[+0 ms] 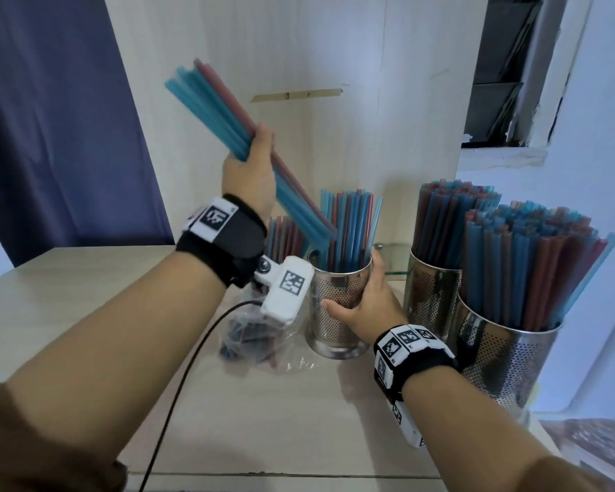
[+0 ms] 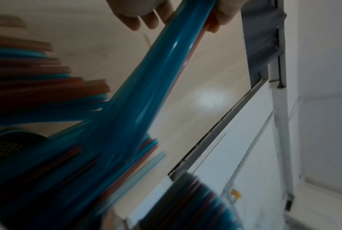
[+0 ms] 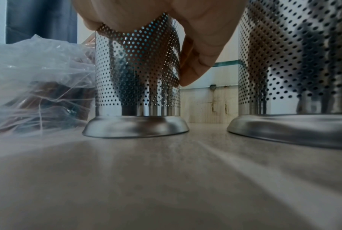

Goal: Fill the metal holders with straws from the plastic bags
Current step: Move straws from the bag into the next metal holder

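My left hand (image 1: 251,168) grips a bundle of blue and red straws (image 1: 210,108), tilted, with its lower end just above the rim of a perforated metal holder (image 1: 334,314). The left wrist view shows the same bundle (image 2: 146,87) between fingers (image 2: 144,20) and thumb. That holder is partly filled with upright straws (image 1: 348,229). My right hand (image 1: 366,303) wraps around its side, also seen in the right wrist view as fingers (image 3: 197,59) on the holder (image 3: 138,77). A clear plastic bag (image 1: 260,339) with straws lies left of the holder, its crumpled plastic (image 3: 34,80) close by.
Two full metal holders stand at the right, one behind (image 1: 430,289) and one nearer (image 1: 508,363). A fourth group of straws (image 1: 284,236) shows behind my left wrist. A wooden panel (image 1: 299,47) rises behind, and a black cable (image 1: 178,385) crosses the pale tabletop (image 1: 263,420).
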